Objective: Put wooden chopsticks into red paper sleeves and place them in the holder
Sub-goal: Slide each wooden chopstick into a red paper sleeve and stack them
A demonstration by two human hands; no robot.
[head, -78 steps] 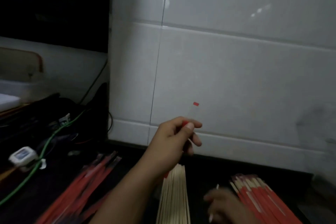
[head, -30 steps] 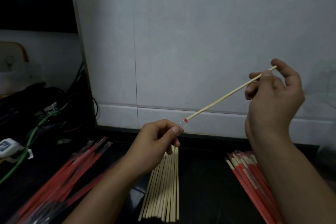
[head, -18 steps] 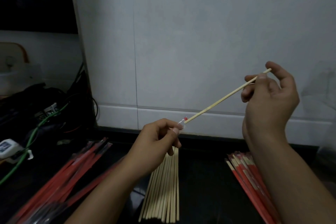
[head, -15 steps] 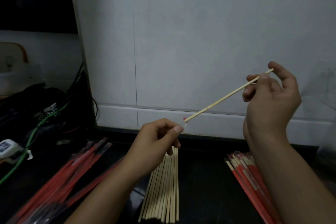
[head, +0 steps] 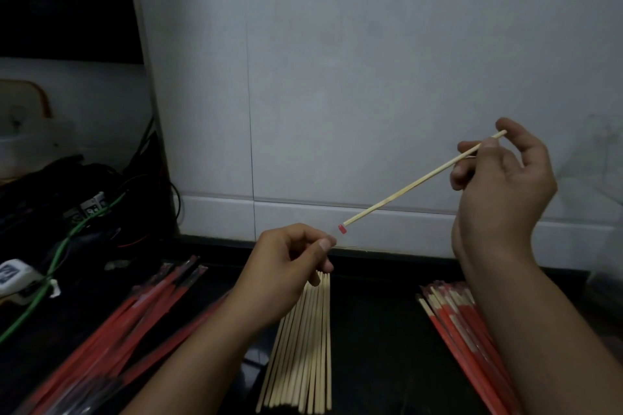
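Above the dark counter (head: 374, 330), in front of the white tiled wall (head: 371, 94), the right hand (head: 502, 192) pinches the upper end of a single wooden chopstick (head: 418, 180) between thumb and fingers, with the stick slanting down and leftward. Its lower tip meets a small red tab (head: 342, 229), apparently the mouth of a sleeve, just beside the left hand (head: 286, 273). The left hand's fingers are curled with the thumb pressed to the forefinger as if pinching that sleeve; the sleeve itself is too thin and clear to make out, so what the hand holds cannot be told for certain. Below lie three stocks: bare chopsticks (head: 303, 347) in the middle, red sleeves (head: 135, 317) fanned at the left, and sleeved chopsticks (head: 468, 330) stacked at the right. No holder is visible. The step in hand appears to be threading the tip into the sleeve mouth. The next move likely calls for keeping the mouth open and steady while the right hand pushes the stick along its own axis, without buckling the paper.
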